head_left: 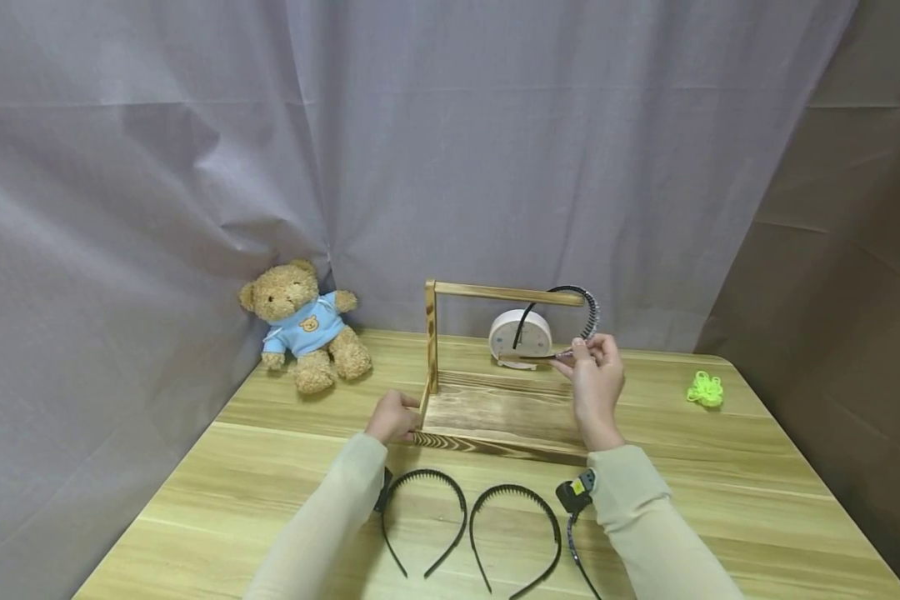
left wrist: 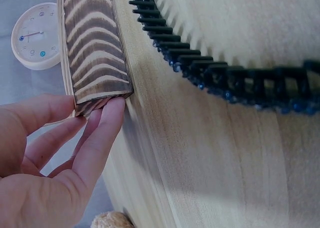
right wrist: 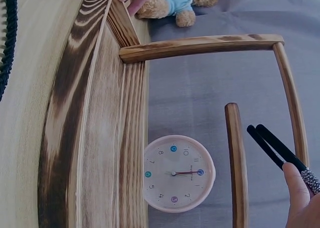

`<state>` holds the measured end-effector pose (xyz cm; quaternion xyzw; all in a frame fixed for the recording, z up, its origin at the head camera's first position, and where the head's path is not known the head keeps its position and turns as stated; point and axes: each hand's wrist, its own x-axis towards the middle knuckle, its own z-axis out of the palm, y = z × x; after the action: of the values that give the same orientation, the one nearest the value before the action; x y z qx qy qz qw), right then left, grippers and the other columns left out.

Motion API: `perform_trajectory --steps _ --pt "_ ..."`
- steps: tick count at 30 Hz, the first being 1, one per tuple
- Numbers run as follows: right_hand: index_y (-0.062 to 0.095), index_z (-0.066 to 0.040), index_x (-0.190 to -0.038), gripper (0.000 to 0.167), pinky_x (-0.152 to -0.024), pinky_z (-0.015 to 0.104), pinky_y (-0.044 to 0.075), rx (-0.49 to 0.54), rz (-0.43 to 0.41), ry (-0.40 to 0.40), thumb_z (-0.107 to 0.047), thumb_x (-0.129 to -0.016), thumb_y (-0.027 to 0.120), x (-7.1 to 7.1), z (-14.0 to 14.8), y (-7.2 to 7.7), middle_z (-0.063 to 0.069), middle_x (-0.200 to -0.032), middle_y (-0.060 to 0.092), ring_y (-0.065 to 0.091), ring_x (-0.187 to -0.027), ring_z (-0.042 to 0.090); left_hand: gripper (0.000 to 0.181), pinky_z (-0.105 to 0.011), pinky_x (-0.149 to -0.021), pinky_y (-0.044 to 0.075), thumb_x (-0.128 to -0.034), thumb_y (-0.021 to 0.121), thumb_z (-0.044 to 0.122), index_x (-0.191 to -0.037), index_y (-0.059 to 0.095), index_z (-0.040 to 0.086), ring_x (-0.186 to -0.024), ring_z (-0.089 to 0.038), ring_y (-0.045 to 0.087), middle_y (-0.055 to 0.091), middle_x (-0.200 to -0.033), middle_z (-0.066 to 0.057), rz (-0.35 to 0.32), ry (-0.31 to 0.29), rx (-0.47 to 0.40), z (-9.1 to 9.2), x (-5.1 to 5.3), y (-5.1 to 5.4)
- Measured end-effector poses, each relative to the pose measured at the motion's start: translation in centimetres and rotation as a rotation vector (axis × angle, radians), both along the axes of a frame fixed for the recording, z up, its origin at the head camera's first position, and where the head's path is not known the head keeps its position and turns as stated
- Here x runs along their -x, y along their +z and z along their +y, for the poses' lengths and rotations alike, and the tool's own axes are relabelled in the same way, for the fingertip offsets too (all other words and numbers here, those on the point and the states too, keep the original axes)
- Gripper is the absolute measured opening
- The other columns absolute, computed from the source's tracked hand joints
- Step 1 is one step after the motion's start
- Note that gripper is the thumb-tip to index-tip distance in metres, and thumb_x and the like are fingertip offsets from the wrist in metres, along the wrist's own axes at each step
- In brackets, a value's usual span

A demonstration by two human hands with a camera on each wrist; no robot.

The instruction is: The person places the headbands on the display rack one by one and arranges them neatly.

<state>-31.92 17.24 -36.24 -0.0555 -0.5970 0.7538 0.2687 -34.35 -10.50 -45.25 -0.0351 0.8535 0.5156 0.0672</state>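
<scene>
A wooden rack [head_left: 495, 292] with a tray base and an upright post stands mid-table. My left hand [head_left: 393, 417] holds its front left corner; in the left wrist view, thumb and fingers [left wrist: 100, 143] pinch the end of the striped front edge [left wrist: 97, 47]. Between thumb and fingers, my right hand [head_left: 598, 383] grips a black headband [head_left: 592, 312] with a glittery outer side. Its loop passes around the right part of the rack's top bar in the head view. The right wrist view shows its black tips pointing towards the lower bar [right wrist: 236, 163]; most of that hand is cut off.
Three more dark headbands lie in front: one at left [head_left: 423, 473], one in the middle [head_left: 516, 487], one partly behind the right sleeve [head_left: 573, 542]. Behind the rack is a round clock [head_left: 504, 333]. A teddy bear [head_left: 303, 325] sits back left, a neon-yellow bundle [head_left: 705, 389] right.
</scene>
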Motion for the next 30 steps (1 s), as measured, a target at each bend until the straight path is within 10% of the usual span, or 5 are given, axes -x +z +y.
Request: perform_trajectory --steps 30 --pt "0.047 -0.003 -0.095 0.008 -0.075 0.029 0.061 -0.037 -0.04 0.038 -0.007 -0.101 0.05 0.6 -1.6 0.4 0.008 -0.099 0.055 0.067 -0.08 0.02 0.039 -0.031 -0.062 0.061 -0.0861 0.064 -0.006 -0.124 0.061 -0.01 -0.062 -0.016 0.065 0.07 -0.093 -0.023 -0.012 -0.014 -0.003 0.0 0.1 0.0"
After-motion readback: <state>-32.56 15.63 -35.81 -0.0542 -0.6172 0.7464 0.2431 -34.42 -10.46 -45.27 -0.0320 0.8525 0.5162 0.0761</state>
